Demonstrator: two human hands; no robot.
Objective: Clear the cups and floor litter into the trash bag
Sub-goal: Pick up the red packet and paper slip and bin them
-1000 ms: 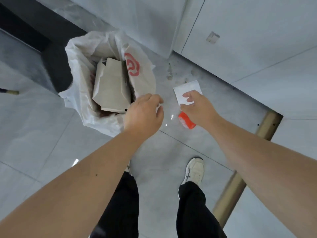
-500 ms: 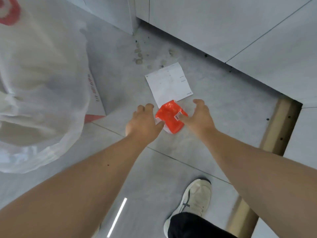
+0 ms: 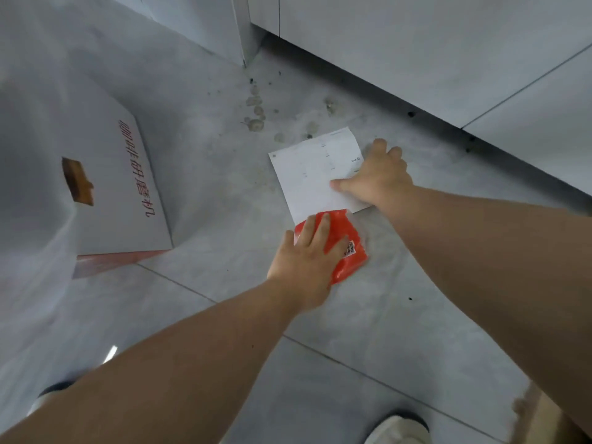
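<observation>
A white sheet of paper (image 3: 307, 174) lies flat on the grey tiled floor. A red plastic wrapper (image 3: 350, 248) with a barcode label overlaps its near edge. My left hand (image 3: 307, 261) rests flat on the wrapper, fingers spread over its left part. My right hand (image 3: 381, 177) lies on the paper's right side, thumb pressed on the sheet and fingers reaching past its far corner. Neither hand has lifted anything. The white trash bag (image 3: 28, 193) fills the left edge of the view, blurred and close.
A white cardboard box (image 3: 128, 193) with red lettering and a hand-hole stands on the floor at left, behind the bag. Grey cabinet fronts (image 3: 416, 43) run along the far side. Dirt spots (image 3: 256, 120) mark the floor near them. My shoe (image 3: 400, 431) shows at the bottom.
The view has dropped closer to the floor and the bag slid to the left edge. My left hand moved onto the red wrapper; my right hand shifted from the wrapper up onto the paper.
</observation>
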